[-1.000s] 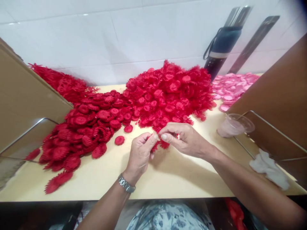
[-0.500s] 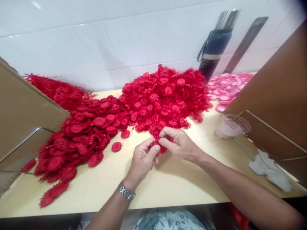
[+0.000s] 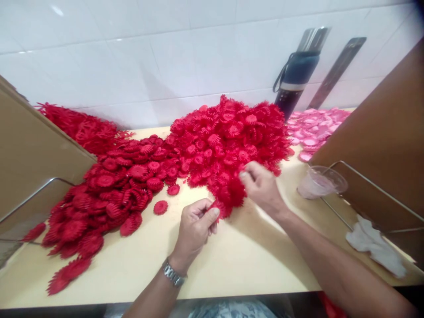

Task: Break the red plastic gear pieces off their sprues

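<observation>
Red discs [image 3: 106,179] lie heaped at left on the desk [image 3: 139,269]. Your left hand [image 3: 195,225] closes thumb and finger on what looks like a flower [image 3: 217,206], right before the main heap [image 3: 228,145]. Your right hand [image 3: 263,187] has just parted from it and reaches the heap's near right side, fingertips bunched; I cannot tell whether they grip anything. So your left hand alone seems to keep the flower. As for room, the left board [image 3: 33,141] walls one side, bare desk runs from your hands to the front edge, and the cup [image 3: 314,185] and tissue [image 3: 374,247] crowd the right board [image 3: 380,141].
</observation>
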Demonstrator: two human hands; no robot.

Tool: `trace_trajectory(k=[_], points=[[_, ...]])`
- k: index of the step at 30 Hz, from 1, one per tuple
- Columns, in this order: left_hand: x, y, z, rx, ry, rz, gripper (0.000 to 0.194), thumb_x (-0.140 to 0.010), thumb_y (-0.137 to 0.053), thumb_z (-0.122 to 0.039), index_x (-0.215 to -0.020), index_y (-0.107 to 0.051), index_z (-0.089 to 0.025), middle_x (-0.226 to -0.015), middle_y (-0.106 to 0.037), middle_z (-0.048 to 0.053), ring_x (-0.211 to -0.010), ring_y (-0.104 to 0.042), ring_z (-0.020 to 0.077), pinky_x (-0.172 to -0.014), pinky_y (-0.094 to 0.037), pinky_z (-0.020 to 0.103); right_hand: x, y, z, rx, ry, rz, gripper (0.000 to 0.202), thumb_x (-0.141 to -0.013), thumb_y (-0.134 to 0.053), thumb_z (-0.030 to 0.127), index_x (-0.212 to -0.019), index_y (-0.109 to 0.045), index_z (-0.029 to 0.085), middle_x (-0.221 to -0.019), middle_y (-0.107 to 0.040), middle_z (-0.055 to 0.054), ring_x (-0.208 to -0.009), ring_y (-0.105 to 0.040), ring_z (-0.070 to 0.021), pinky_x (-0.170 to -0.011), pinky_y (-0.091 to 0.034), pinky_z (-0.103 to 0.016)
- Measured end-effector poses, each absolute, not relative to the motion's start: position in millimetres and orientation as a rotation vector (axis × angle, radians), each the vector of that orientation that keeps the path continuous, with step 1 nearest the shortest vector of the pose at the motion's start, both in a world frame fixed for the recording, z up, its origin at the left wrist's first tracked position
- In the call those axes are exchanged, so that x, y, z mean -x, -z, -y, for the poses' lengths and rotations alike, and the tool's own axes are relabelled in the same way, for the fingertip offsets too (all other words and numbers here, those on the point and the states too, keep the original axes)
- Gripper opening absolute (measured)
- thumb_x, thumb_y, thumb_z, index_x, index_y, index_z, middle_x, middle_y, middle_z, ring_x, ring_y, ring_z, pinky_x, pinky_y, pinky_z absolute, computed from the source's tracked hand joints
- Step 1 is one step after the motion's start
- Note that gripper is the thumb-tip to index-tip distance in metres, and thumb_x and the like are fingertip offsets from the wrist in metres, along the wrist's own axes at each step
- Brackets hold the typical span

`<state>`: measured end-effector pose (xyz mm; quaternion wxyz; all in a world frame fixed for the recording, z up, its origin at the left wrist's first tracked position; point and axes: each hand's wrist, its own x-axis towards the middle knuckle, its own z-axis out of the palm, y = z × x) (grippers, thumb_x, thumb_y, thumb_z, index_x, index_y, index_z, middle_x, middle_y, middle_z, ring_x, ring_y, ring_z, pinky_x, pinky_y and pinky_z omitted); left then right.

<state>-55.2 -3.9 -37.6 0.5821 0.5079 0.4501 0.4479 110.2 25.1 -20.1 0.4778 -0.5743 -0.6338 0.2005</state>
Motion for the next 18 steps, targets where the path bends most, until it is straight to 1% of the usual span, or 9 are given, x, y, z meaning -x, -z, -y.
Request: trace_trajectory(k=[2,5,6,8,10,12,14,18], points=[[55,37,4,-1.171,-1.046,-1.045,0.024,-0.075,-0.06,-0.027,-0.056,-0.051,-0.014,-0.042,-0.05,-0.003,-0.037,-0.044,0.0063,-0.038,-0.031,0.017,-117,21,-30,1.424,-0.372,1.572,0.015,-0.079,-0.046,0.021,-0.065,-0.044,0.019,-0.053,-0.039,0.005,-0.047,-0.037,-0.0095,-0.047,-0.028,-0.021],[51,34,1,-1.085,-1.061,-1.035,0.015,-0.073,-0.061,-0.027,-0.068,-0.057,-0.013,-0.05,-0.057,-0.001,-0.041,-0.05,0.0086,-0.04,-0.039,0.019,-124,26,-35,1.429,-0.197,1.825,0.016,-0.078,-0.045,0.015,-0.064,-0.051,0.017,-0.057,-0.046,0.002,-0.051,-0.042,-0.0109,-0.052,-0.031,-0.022],[51,33,0,-1.042,-1.074,-1.036,0.014,-0.072,-0.061,-0.026,-0.072,-0.058,-0.013,-0.054,-0.059,0.0,-0.041,-0.051,0.009,-0.04,-0.04,0.02,-125,29,-37,1.447,-0.128,1.892,0.016,-0.078,-0.045,0.014,-0.066,-0.054,0.017,-0.06,-0.05,0.0,-0.054,-0.044,-0.0118,-0.053,-0.032,-0.023],[51,32,-3,-0.969,-1.1,-1.046,0.016,-0.07,-0.063,-0.026,-0.076,-0.059,-0.012,-0.058,-0.06,0.0,-0.041,-0.051,0.0088,-0.037,-0.04,0.019,-128,33,-39,1.494,-0.031,1.978,0.017,-0.079,-0.046,0.015,-0.076,-0.062,0.016,-0.07,-0.056,-0.003,-0.061,-0.05,-0.0141,-0.057,-0.035,-0.024],[53,32,-4,-0.947,-1.101,-1.046,0.017,-0.071,-0.063,-0.028,-0.072,-0.057,-0.012,-0.058,-0.059,0.0,-0.039,-0.05,0.0084,-0.035,-0.039,0.019,-131,36,-40,1.499,-0.023,2.033,0.019,-0.081,-0.047,0.017,-0.087,-0.065,0.016,-0.076,-0.059,-0.005,-0.066,-0.054,-0.0154,-0.06,-0.038,-0.025],[55,31,-4,-0.944,-1.092,-1.038,0.02,-0.072,-0.062,-0.03,-0.066,-0.055,-0.012,-0.054,-0.057,0.0,-0.039,-0.05,0.0081,-0.035,-0.038,0.018,-132,36,-40,1.477,-0.04,2.029,0.02,-0.082,-0.048,0.018,-0.091,-0.066,0.016,-0.077,-0.059,-0.005,-0.066,-0.054,-0.0149,-0.061,-0.04,-0.024],[56,30,-3,-0.946,-1.09,-1.034,0.021,-0.073,-0.062,-0.03,-0.063,-0.054,-0.013,-0.051,-0.055,-0.001,-0.039,-0.05,0.0079,-0.036,-0.038,0.018,-132,36,-39,1.443,-0.045,1.972,0.02,-0.082,-0.048,0.016,-0.091,-0.066,0.016,-0.076,-0.059,-0.004,-0.064,-0.054,-0.0139,-0.061,-0.04,-0.024],[56,30,-2,-0.976,-1.105,-1.058,0.019,-0.074,-0.06,-0.029,-0.064,-0.056,-0.013,-0.045,-0.054,-0.001,-0.04,-0.05,0.0087,-0.039,-0.038,0.017,-125,33,-35,1.316,-0.028,1.926,0.018,-0.082,-0.047,0.013,-0.082,-0.065,0.016,-0.068,-0.055,-0.002,-0.06,-0.051,-0.0127,-0.057,-0.039,-0.023]])
